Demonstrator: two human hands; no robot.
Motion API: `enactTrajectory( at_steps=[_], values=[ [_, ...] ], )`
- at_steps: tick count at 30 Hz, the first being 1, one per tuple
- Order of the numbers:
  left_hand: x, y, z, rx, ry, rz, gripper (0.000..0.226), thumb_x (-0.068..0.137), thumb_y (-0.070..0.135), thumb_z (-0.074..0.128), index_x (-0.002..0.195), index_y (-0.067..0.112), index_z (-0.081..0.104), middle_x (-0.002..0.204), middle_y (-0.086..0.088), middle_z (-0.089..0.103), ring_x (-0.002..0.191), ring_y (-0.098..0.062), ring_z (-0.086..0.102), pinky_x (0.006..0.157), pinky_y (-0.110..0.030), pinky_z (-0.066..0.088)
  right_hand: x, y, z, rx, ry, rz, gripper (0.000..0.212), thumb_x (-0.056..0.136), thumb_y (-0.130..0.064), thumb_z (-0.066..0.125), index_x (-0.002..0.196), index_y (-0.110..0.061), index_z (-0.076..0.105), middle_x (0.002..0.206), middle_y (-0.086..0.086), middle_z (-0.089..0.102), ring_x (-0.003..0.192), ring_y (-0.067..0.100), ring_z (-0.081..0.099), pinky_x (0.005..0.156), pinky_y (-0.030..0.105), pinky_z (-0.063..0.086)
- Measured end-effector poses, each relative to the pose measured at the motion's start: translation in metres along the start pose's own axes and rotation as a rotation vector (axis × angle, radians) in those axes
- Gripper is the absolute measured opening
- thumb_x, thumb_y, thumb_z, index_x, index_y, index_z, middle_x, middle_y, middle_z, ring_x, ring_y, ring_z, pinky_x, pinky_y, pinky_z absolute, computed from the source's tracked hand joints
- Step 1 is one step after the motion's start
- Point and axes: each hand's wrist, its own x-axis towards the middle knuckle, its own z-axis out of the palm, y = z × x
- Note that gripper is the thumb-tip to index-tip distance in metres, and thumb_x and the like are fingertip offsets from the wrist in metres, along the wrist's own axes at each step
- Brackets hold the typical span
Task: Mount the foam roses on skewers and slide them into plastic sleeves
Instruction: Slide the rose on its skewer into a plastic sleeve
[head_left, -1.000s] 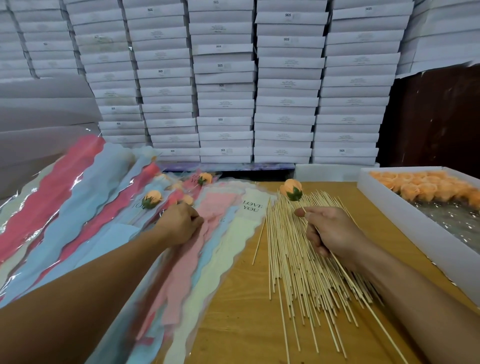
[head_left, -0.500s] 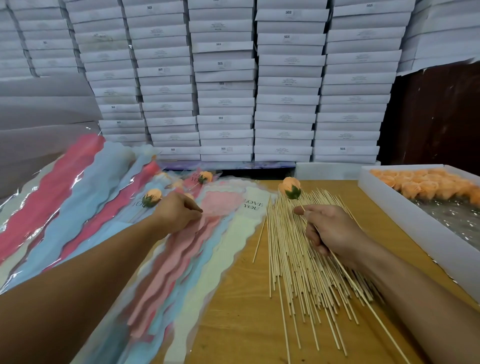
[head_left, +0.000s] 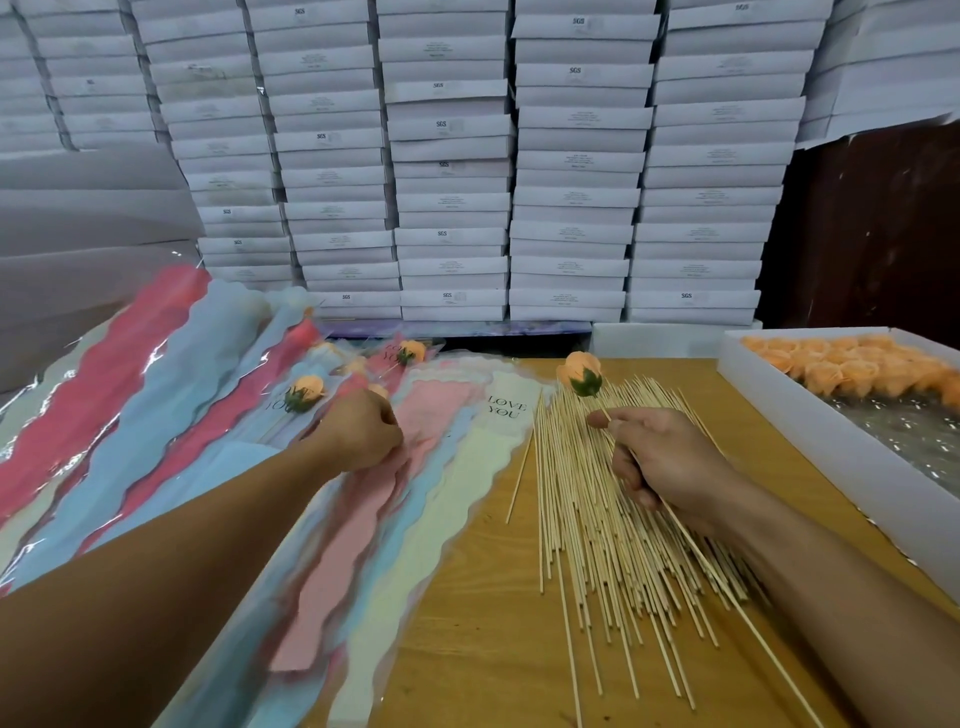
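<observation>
step: rose mounted; sleeving pending.
right hand: pinches skewer carrying foam rose, above skewer pile on desk.
left hand: fingers curled, gripping top sleeve of the left stack.
next move: judged, open the sleeve mouth; feed the skewer in.

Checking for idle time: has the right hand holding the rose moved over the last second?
No. The right hand holds the rose in place over the skewers.

Wooden table — skewers, sleeves, rose box.
</observation>
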Motion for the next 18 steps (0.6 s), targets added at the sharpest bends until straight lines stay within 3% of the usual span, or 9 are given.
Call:
enactTrajectory(
  at_steps=[3,6,10,15,18],
  values=[
    [-0.004,0.008,0.005,0.171,-0.041,0.104,0.035,0.093,0.041,0.064,0.083,0.007,0.067,0.076,-0.007,0.066,0.072,-0.024,0.063,0.057,-0.029,0.046,0.000,0.000,0.000,-0.003,-0.006,0.001,0.027,0.109,-0.015,0.037,0.121,-0.016,0.061,0.050,0.000,0.046,0.037,0.013,0.038,0.038,0.024,0.034],
    [-0.008,0.016,0.009,0.317,-0.071,0.125,0.047,0.085,0.060,0.067,0.088,0.014,0.059,0.084,-0.005,0.062,0.074,-0.021,0.058,0.063,-0.032,0.048,-0.001,0.000,0.000,0.003,-0.010,-0.003,0.027,0.109,-0.014,0.038,0.120,-0.016,0.062,0.050,0.001,0.045,0.037,0.013,0.038,0.038,0.024,0.034],
    [-0.010,0.021,0.006,0.292,-0.080,0.120,0.035,0.093,0.044,0.065,0.093,0.009,0.063,0.089,-0.009,0.065,0.080,-0.026,0.062,0.068,-0.033,0.051,0.000,0.000,0.000,0.000,-0.012,-0.009,0.027,0.108,-0.014,0.038,0.119,-0.018,0.062,0.050,0.001,0.046,0.039,0.014,0.038,0.039,0.025,0.034],
    [-0.007,0.025,-0.007,0.171,-0.041,0.008,0.029,0.094,0.012,0.052,0.066,0.005,0.051,0.064,-0.010,0.049,0.063,-0.026,0.048,0.051,-0.029,0.032,0.000,0.001,0.000,0.003,-0.012,-0.006,0.026,0.108,-0.014,0.038,0.119,-0.017,0.062,0.051,0.001,0.046,0.038,0.013,0.038,0.038,0.025,0.034],
    [-0.004,0.022,-0.012,0.152,-0.010,-0.015,0.029,0.089,0.006,0.053,0.060,0.006,0.050,0.060,-0.009,0.049,0.057,-0.022,0.046,0.050,-0.029,0.033,0.000,0.001,0.000,0.004,-0.014,-0.004,0.026,0.108,-0.013,0.038,0.119,-0.017,0.061,0.051,0.001,0.046,0.038,0.013,0.038,0.038,0.024,0.034]
  ],
)
